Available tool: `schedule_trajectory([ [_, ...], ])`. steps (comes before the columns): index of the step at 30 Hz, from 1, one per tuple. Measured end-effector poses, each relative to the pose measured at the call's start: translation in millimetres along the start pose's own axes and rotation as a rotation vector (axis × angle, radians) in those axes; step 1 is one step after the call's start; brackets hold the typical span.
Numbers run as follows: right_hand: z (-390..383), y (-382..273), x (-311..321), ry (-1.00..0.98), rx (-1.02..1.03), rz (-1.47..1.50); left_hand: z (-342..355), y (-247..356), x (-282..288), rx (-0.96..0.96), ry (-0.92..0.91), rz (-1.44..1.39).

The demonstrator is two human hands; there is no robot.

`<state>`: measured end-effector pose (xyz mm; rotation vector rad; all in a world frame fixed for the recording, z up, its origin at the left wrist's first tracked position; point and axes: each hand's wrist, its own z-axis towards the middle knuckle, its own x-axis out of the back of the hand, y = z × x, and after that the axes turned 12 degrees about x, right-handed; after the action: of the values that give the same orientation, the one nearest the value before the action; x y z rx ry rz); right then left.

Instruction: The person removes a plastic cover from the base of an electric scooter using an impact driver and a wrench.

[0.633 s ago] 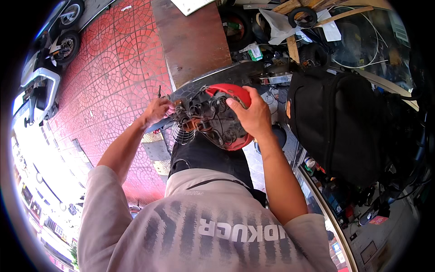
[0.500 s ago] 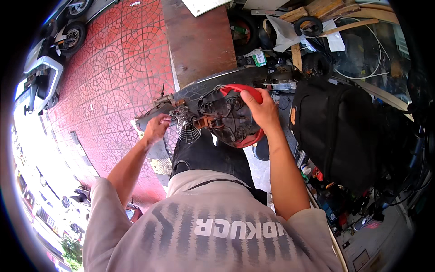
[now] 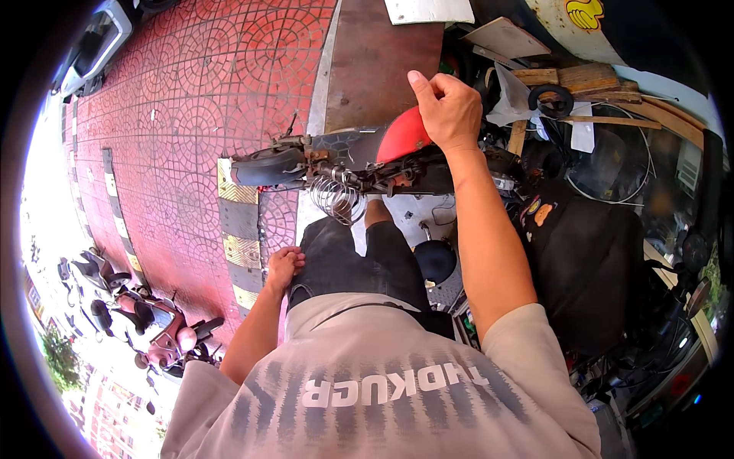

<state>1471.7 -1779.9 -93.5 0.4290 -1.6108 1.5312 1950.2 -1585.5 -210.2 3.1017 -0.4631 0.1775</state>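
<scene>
A small wheeled vehicle with a black tyre [image 3: 269, 167] stands across in front of me. Its red rounded part [image 3: 405, 136] rises beside dark metalwork, and a loose wire spiral [image 3: 335, 197] hangs near its middle. Over the red part's right edge is my right hand [image 3: 451, 111], its fingers curled and its thumb sticking out; nothing shows in it. The wrist overlaps the red part, and I cannot tell whether they touch. My left hand [image 3: 284, 265] is low beside my dark shorts [image 3: 336, 264], fingers curled together; whatever they may hold is hidden.
A brown board [image 3: 375, 69] lies beyond the vehicle. Wood scraps [image 3: 581, 79] and a small black ring [image 3: 550, 101] are piled at the far right, with a large black bag [image 3: 585, 268] nearer. Striped kerb strips [image 3: 239, 222] and parked motorbikes [image 3: 164, 329] are at left.
The red part has tipped away from me, so its dark underside no longer faces up. My right hand has moved farther out; my left has left the metalwork and dropped toward my thigh.
</scene>
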Motion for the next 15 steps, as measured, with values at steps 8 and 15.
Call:
schedule_trajectory([
  [8,-57.8,42.7,-25.2,0.057,0.015,-0.14,-8.9,23.7,17.1,0.002,0.039,0.023],
  [15,-254.4,-0.3,-36.0,-0.78,-0.48,0.329,-1.3,71.1,-13.4,-0.077,-0.037,0.174],
])
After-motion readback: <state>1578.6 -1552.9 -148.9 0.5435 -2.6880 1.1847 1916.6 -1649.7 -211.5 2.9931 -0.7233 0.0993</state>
